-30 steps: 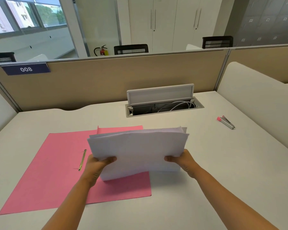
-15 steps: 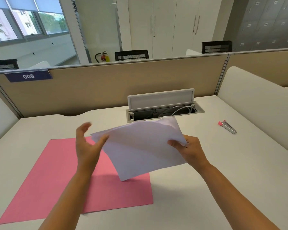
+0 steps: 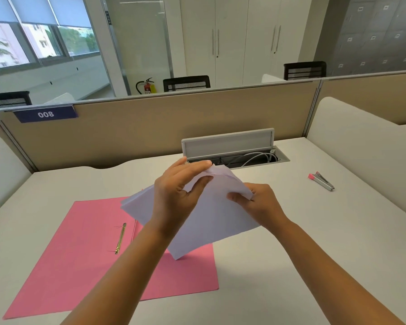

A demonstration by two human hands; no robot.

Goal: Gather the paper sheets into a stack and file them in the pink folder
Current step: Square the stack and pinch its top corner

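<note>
- The white desk [image 3: 279,266] fills the lower view, edged at the back by a tan partition [image 3: 174,127] and on the right by a cream side panel [image 3: 361,156]. Its bare surface runs wide on the right and along the near edge.
- The pink folder [image 3: 80,266] lies open and flat on the desk's left half, its near-left corner close to the desk's front edge. A brass fastener [image 3: 120,238] lies along the fold.
- The paper stack [image 3: 216,221] is held in the air, tilted, over the folder's right part. Its lowest corner points down at the folder's right edge, and its top edge curls toward the cable box [image 3: 234,151] set in the desk behind.
- The left hand [image 3: 176,195] pinches the stack's upper edge, thumb on the near face and fingers stretched over the far side.
- The right hand [image 3: 260,202] grips the stack's right corner, thumb on top and fingers curled beneath.
- A small pink and metal stapler [image 3: 321,182] lies well apart on the right, near the side panel.
- Half a second ago the left hand was open beside the stack's left edge and only the right hand held it. Since then the left hand has closed on the top, the stack has turned further, and the fastener has come into sight.
</note>
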